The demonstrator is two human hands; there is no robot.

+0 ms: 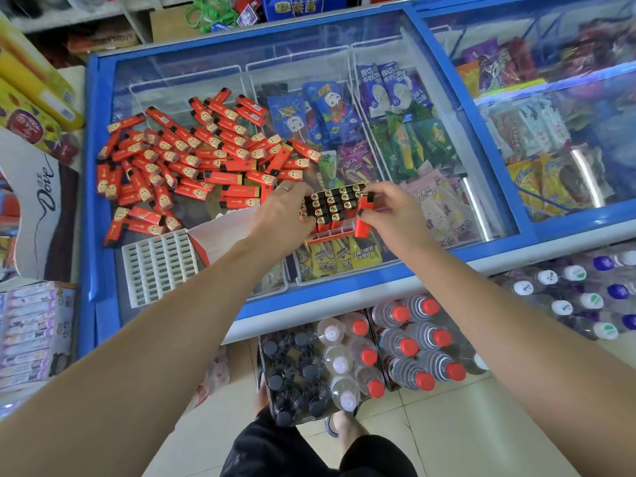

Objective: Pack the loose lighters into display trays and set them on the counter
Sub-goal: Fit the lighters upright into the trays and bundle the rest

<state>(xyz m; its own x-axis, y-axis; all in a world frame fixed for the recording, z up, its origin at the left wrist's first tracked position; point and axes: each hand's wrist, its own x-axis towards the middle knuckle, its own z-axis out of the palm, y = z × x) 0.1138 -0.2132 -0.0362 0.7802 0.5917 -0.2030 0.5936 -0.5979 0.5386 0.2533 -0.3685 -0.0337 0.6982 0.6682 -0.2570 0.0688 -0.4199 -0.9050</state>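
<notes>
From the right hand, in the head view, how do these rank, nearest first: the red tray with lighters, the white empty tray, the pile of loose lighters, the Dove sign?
1. Red tray with lighters: directly at the right hand, which pinches a lighter at its right edge.
2. Pile of loose lighters: up and to the left, on the freezer lid.
3. White empty tray: on the lid's near-left corner.
4. Dove sign: far left, off the freezer.

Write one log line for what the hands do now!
left hand: holds red tray | right hand: pinches lighter at tray edge | loose lighters: piled on freezer lid

left hand [282,208] steadies the red tray [328,215] of lighters — right hand [392,208] pinches one lighter [364,220] at its edge.
</notes>
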